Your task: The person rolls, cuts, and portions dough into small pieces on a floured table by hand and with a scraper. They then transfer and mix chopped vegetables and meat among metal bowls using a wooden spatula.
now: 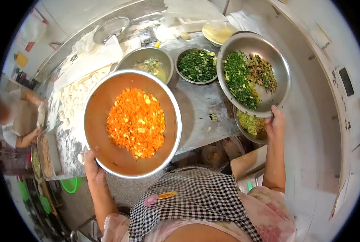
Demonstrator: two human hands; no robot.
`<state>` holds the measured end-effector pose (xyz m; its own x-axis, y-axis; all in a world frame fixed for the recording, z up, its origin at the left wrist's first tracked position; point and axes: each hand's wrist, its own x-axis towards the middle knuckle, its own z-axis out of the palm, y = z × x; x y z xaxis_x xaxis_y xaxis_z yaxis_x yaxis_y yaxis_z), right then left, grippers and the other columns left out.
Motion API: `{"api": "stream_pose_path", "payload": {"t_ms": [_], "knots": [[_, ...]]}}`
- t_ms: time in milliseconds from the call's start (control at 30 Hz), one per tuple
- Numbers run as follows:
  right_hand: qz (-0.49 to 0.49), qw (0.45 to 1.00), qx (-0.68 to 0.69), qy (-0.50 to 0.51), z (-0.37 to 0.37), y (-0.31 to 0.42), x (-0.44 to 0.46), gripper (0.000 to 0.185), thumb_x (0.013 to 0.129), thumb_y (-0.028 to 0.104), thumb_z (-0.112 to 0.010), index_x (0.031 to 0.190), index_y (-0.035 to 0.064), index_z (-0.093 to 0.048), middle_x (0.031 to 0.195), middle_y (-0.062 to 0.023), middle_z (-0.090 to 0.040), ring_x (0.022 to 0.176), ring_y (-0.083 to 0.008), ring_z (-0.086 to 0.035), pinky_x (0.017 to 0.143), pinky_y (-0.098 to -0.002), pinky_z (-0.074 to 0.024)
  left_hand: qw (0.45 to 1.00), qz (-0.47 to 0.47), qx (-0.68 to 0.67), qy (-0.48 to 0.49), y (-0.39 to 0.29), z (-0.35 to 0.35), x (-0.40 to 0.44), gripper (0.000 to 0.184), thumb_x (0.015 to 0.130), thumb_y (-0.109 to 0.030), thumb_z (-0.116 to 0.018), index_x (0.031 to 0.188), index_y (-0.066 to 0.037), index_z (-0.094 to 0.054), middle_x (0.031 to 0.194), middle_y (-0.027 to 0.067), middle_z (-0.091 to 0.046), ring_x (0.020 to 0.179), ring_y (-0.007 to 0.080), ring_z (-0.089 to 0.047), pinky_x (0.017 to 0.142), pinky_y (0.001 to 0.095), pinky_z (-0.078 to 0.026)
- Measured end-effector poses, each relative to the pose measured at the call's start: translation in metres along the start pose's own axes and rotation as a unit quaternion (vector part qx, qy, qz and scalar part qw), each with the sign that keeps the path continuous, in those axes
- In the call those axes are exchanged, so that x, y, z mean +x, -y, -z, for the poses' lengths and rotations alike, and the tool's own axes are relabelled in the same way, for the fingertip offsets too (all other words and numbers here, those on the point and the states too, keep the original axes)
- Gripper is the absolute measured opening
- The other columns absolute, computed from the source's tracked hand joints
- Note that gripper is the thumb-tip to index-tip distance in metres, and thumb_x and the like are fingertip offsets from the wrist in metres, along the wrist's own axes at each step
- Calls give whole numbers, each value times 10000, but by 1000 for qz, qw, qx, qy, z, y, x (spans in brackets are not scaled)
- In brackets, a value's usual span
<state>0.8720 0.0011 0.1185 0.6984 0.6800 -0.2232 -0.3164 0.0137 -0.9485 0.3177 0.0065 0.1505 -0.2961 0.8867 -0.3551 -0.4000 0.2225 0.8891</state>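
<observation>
My left hand (94, 164) grips the lower left rim of a large metal bowl (95, 117), which holds chopped orange filling (136, 123) with yellow bits. At the right, my right hand (275, 122) is closed on the lower rim of another metal bowl (279, 60). Chopped greens (240, 78) and a brownish chopped mix (262, 72) lie side by side in it. Partly under that bowl is a bowl of pale green chopped filling (250, 122). Between the two held bowls, farther back, stands a bowl of dark chopped greens (197, 64).
Behind the orange filling's bowl stands a metal bowl with some wet mix (164, 60). White dough pieces (73, 103) lie on the floured metal table (200, 105). At the left another person (20, 113) handles dough near a tray (49, 155). A yellow-filled bowl (219, 33) sits at the back.
</observation>
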Motion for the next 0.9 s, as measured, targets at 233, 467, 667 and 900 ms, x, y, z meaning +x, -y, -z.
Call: {"api": "stream_pose_path", "payload": {"t_ms": [233, 467, 667, 900], "knots": [[6, 998, -17, 58, 5, 2, 5, 149, 859, 106, -555, 963, -1, -557, 746, -74, -613, 468, -115, -520, 375, -232, -396, 986, 109, 81, 95, 54, -2, 15, 285, 739, 3, -526, 1015, 33, -592, 931, 131, -650, 761, 203, -649, 675, 289, -546], [-20, 988, -56, 140, -30, -1, 2, 164, 852, 160, -572, 888, 1, -591, 731, -72, -614, 483, -110, -512, 394, -217, -382, 981, 92, 155, 69, 77, -54, 29, 230, 777, -56, -617, 998, -5, -580, 909, 98, -644, 791, 179, -626, 718, 299, -511], [-91, 950, -34, 298, -71, -9, -18, 182, 859, 169, -563, 888, -6, -602, 680, -79, -603, 463, -101, -498, 388, -224, -374, 941, -179, 284, 33, 38, -70, 29, 367, 875, -360, -572, 1041, -34, -556, 920, 47, -537, 830, 133, -511, 723, 288, -434], [-128, 857, -199, 457, -128, -18, -50, 186, 857, 161, -557, 873, -18, -607, 697, -120, -619, 441, -100, -513, 353, -212, -400, 975, -51, 206, 73, -11, -117, 14, 470, 820, -305, -622, 1178, -22, -509, 895, 37, -548, 831, 154, -528, 684, 297, -458]]}}
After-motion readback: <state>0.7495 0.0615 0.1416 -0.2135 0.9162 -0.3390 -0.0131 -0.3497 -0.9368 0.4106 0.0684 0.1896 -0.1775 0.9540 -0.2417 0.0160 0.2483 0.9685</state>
